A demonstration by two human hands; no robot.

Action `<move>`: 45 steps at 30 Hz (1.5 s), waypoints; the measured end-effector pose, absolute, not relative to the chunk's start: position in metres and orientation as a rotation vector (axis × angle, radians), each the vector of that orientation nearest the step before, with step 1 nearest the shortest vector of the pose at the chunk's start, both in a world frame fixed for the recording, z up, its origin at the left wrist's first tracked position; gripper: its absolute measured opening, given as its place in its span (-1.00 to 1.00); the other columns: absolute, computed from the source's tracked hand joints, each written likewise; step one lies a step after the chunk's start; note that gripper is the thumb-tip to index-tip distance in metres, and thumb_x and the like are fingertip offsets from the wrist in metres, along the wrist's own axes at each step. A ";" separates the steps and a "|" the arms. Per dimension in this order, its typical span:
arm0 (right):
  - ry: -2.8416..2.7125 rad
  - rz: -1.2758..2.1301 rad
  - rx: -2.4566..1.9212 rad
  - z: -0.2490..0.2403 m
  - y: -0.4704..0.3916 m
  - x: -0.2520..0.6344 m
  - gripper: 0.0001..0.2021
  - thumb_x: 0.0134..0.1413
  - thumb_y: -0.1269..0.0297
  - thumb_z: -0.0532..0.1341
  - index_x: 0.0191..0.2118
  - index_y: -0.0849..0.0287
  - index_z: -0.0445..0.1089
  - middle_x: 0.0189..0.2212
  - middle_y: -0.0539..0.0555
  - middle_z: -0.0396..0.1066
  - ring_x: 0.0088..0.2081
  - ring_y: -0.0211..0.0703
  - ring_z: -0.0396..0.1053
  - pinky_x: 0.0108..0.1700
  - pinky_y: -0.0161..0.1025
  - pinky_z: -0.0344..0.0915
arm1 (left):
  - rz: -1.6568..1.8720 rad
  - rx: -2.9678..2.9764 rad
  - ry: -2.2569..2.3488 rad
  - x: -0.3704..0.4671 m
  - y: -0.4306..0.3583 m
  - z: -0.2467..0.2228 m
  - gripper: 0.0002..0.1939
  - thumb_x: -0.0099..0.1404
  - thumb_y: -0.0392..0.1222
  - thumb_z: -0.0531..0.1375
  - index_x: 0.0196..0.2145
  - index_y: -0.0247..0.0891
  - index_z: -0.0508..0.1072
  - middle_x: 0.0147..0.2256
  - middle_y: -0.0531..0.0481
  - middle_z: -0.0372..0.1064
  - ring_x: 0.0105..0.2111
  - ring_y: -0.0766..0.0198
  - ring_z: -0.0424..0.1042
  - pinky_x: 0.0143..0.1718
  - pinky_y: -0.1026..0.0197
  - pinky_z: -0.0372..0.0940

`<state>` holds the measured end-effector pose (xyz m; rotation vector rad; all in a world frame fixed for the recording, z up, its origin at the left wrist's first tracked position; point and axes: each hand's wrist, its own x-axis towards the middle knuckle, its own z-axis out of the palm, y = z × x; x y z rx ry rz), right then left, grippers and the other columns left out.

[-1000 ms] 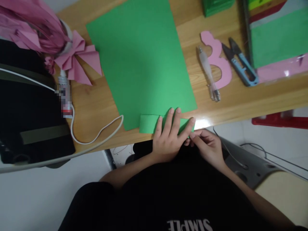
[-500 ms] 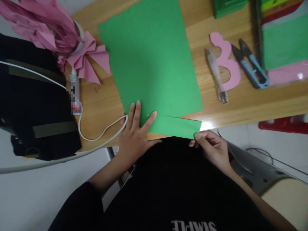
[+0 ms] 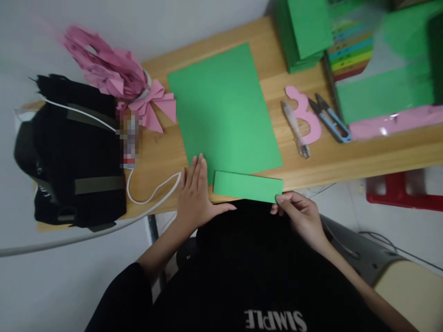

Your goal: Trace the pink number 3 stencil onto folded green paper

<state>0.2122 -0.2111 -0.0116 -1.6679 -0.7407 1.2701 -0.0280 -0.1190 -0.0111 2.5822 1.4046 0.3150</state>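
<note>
A large green paper sheet [image 3: 224, 110] lies flat on the wooden table. A narrow folded green paper strip [image 3: 247, 185] is at the table's front edge, just below the sheet's near side. My left hand [image 3: 195, 193] rests flat at the sheet's near left corner, fingers stretched forward and thumb out to the side, left of the strip. With thumb and fingers, my right hand [image 3: 300, 210] pinches the strip's near right corner. The fingers under the strip are partly hidden.
Right of the sheet lie a pen [image 3: 295, 129], a pink paper cutout [image 3: 309, 121] and blue thread snips [image 3: 332, 119]. Stacked green paper [image 3: 304, 32] stands behind. At left are a black bag [image 3: 86, 157], pink paper flowers [image 3: 110, 74] and a white cable [image 3: 155, 190].
My left index finger has come off the strip and closed up beside the other fingers. My right hand keeps its pinch. The view has shifted, showing more of the wall and table's back.
</note>
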 end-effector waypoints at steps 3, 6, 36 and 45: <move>-1.128 1.126 -1.650 0.002 -0.207 0.223 -0.80 0.08 0.19 0.27 -0.50 0.13 0.43 -0.60 -0.01 0.46 -0.56 -0.25 0.39 -0.47 -0.29 0.31 | 0.463 2.546 1.301 -0.020 -0.116 0.004 0.19 0.06 0.39 0.29 0.36 -0.43 -0.07 0.27 -0.53 0.11 0.31 -0.22 0.09 0.29 -0.24 -0.06; -1.517 0.927 -1.550 0.022 -0.190 0.235 -0.87 0.13 0.29 0.25 -0.44 0.12 0.44 -0.55 -0.03 0.45 -0.52 -0.29 0.38 -0.42 -0.33 0.29 | 0.485 2.407 1.024 0.002 -0.105 0.024 -0.44 0.27 0.10 0.26 0.11 -0.27 0.37 0.03 -0.26 0.45 0.08 -0.02 0.41 0.22 -0.12 0.13; -1.048 1.027 -1.517 0.045 -0.024 0.249 -0.48 -0.29 -0.26 0.35 -0.66 0.16 0.35 -0.70 -0.04 0.30 -0.62 -0.31 0.19 -0.57 -0.31 0.15 | 0.343 1.090 0.895 0.028 -0.073 0.029 -0.49 0.25 0.31 0.12 -0.47 -0.20 0.17 -0.61 0.00 0.44 -0.67 0.27 0.43 -0.62 0.32 0.18; -1.058 0.604 -1.935 0.038 -0.039 0.289 -0.54 -0.13 -0.25 0.17 -0.52 0.12 0.33 -0.61 0.09 0.40 -0.54 -0.12 0.34 -0.46 -0.21 0.20 | 0.467 0.799 1.000 0.043 -0.093 0.011 -0.71 0.40 0.00 0.12 -0.30 -0.17 0.08 -0.44 0.00 0.52 -0.55 0.27 0.53 -0.56 0.30 0.32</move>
